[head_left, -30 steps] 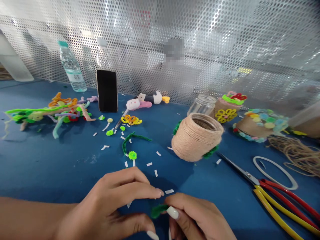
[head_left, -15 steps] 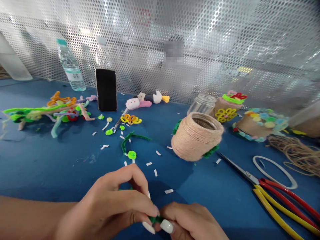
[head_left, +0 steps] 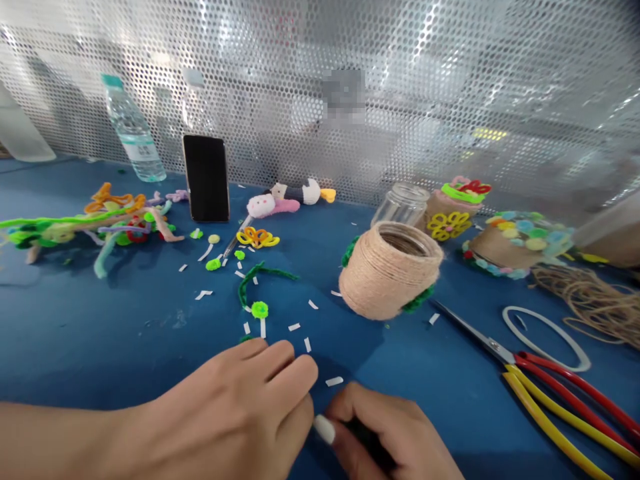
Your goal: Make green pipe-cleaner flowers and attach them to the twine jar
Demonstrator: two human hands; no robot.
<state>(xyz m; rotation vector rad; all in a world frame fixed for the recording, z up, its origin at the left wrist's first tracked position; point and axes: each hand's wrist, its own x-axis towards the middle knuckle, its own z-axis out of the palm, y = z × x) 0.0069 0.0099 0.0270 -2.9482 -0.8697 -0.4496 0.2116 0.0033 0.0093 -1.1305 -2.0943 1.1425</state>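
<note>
Low in the head view, my left hand [head_left: 240,407] is curled with its back to the camera; whatever its fingers pinch is hidden. Close to its right, my right hand [head_left: 387,433] has its thumb and index finger bent together around something dark that I cannot make out. Beyond my left hand lie a dark green fuzzy strip [head_left: 245,287], bent in a curve, and a bright green pompom [head_left: 259,310]. A twine-wrapped jar [head_left: 387,273] with green fuzzy pieces on its sides stands beyond my right hand.
Red and yellow scissors [head_left: 500,353], a white ring [head_left: 545,340] and loose twine [head_left: 585,300] are at the right. Decorated jars [head_left: 520,247] stand behind. A phone [head_left: 207,179], a bottle [head_left: 134,130] and colourful fuzzy stems [head_left: 100,227] are at the left.
My left hand has rolled over, so its knuckles now face up and its fingertips are hidden. The green piece between the hands no longer shows clearly. The view has shifted slightly.
</note>
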